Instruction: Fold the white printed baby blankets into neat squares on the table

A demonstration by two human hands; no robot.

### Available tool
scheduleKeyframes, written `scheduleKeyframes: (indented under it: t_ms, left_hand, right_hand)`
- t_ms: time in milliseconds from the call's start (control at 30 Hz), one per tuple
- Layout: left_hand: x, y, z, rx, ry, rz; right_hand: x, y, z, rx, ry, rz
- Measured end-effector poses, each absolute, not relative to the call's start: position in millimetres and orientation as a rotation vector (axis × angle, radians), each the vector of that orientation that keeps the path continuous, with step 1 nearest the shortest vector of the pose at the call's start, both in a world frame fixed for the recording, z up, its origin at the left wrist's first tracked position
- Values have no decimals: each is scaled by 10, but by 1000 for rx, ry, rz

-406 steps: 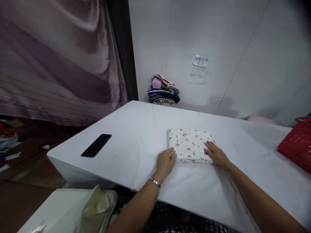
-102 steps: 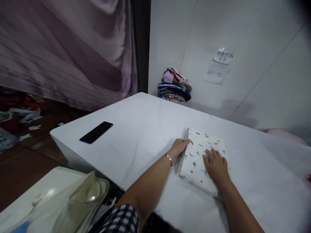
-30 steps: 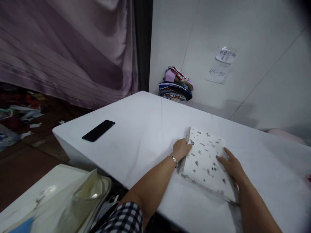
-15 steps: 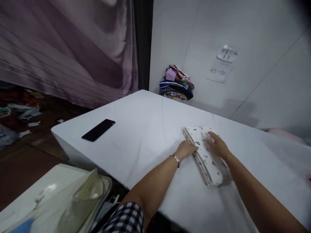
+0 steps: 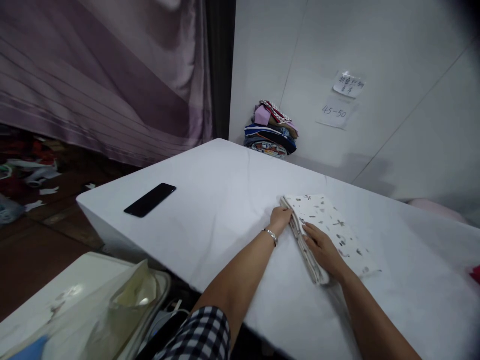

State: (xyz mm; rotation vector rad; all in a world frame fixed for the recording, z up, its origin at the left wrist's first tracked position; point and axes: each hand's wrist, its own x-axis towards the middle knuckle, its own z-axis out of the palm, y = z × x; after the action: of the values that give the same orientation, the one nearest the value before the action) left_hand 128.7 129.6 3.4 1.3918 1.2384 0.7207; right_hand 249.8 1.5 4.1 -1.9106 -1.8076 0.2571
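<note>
A folded white cloth with small dark prints (image 5: pixel 333 227) lies on the white-covered table (image 5: pixel 225 200), its stacked fold edges facing left. My left hand (image 5: pixel 280 218), a silver bracelet at its wrist, presses against the far end of that folded edge with fingers curled. My right hand (image 5: pixel 322 248) rests flat on the near part of the cloth, fingers stretched along the fold.
A black phone (image 5: pixel 150 199) lies near the table's left corner. A pile of folded coloured clothes (image 5: pixel 272 131) sits at the far edge against the wall, under two paper notes (image 5: pixel 339 100). A pale bin with a bag (image 5: pixel 112 305) stands at lower left.
The cloth has been folded over once more and is now narrower. My right hand slid from its far side to the near fold edge; my left hand stayed at the left edge.
</note>
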Motion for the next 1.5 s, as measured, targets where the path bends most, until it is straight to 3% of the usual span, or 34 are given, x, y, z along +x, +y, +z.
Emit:
scheduleKeyframes:
  t_ms: [700,1067,1500]
  left_hand:
    - [1401,1494,-92,1366,1350,894]
    - [1340,1470,33,1368,1219,821]
    - [1348,1464,29,1553,1413,729]
  right_hand:
    - [2523,3,-90,-1881,-1843,182]
    - [2502,-15,-64,-1922,-1862,203]
    - [2538,-11,1,-1817,-1735,377]
